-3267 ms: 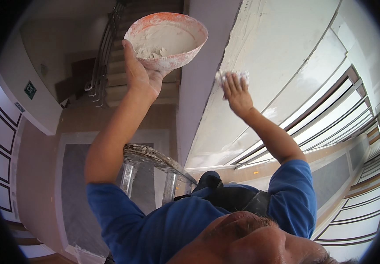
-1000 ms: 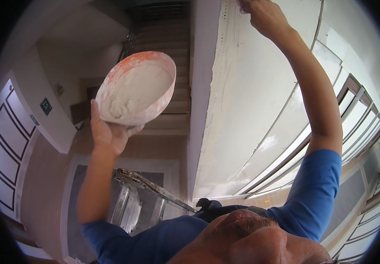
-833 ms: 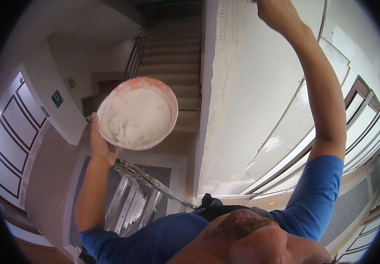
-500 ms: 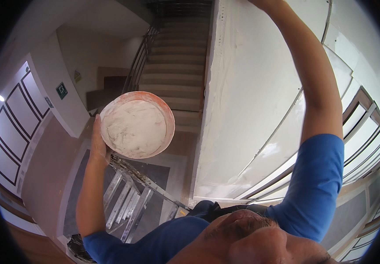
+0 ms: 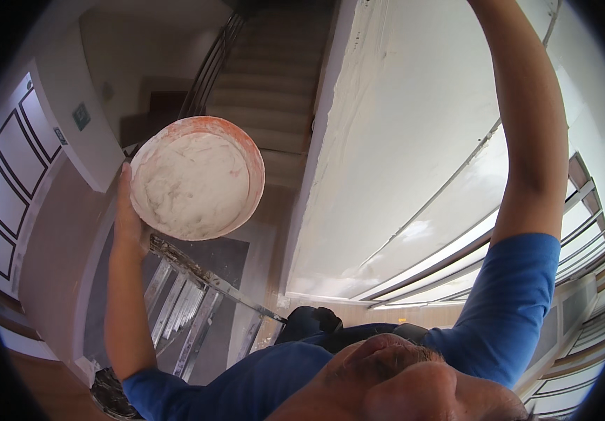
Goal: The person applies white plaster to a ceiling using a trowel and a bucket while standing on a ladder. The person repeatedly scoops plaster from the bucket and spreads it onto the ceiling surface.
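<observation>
My left hand (image 5: 129, 214) is closed on the left side of a round orange bowl (image 5: 245, 144) and holds it up, its rim smeared white. A lumpy white plaster-like paste (image 5: 193, 184) fills much of the bowl. Some of my fingers are hidden under it. My right arm reaches up past the top edge of the picture, in front of a white board wall (image 5: 414, 161) with dark joint lines. The right hand itself lies outside the picture, so what it holds or touches does not show.
Below the bowl stands a paint-spattered metal stepladder (image 5: 207, 284). A staircase (image 5: 267, 98) with a dark railing (image 5: 207, 70) rises beyond. At the left are a white panelled door (image 5: 18, 189) and a green sign (image 5: 81, 116). Railings (image 5: 586, 217) line the right side.
The bowl in my left hand has shifted left and slightly up in the picture. My right arm appears further right, and its hand has gone from the top edge out of sight.
</observation>
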Demonstrator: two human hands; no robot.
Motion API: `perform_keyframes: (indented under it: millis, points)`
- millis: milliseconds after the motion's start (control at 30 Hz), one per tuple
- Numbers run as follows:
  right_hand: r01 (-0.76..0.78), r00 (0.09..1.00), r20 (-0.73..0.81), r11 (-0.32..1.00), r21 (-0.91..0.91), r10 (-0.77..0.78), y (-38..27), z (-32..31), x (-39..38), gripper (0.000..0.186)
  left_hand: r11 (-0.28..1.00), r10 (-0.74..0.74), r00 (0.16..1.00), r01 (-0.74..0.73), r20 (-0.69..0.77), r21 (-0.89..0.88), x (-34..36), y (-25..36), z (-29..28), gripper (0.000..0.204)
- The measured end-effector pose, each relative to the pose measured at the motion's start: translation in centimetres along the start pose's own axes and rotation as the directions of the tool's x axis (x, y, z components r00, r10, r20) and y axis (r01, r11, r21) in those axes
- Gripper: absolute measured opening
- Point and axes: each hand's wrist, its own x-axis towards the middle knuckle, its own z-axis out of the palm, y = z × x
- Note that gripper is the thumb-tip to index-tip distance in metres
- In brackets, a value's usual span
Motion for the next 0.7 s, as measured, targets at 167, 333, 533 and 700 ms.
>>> perform_keyframes:
  millis: [167, 333, 533, 700]
  points:
    - [-0.170, 0.982, 0.129, 0.936, 0.307, 0.136, -0.9, 1.5, -4.3, 0.025, 0.997, 0.046, 0.991, -0.038, 0.127, -0.066, 0.5, 0.6, -0.5, 0.073]
    - [-0.188, 0.974, 0.166, 0.143, 0.972, 0.154, 4.6, 3.6, -2.5, 0.028, 0.994, -0.033, 0.982, 0.053, 0.184, -0.100, 1.5, -0.2, -0.9, 0.078]
    - [-0.702, 0.709, 0.564, 0.503, 0.504, 0.423, 5.4, 7.8, -6.3, 0.032, 0.961, -0.211, 0.964, 0.235, 0.160, -0.149, 1.3, -1.9, -1.9, 0.078]
    - [-0.840, 0.541, 0.683, 0.341, 0.421, 0.491, 6.7, 3.1, -11.4, 0.031, 0.988, -0.119, 0.984, 0.130, 0.136, -0.079, 1.1, -2.5, -2.1, 0.074]
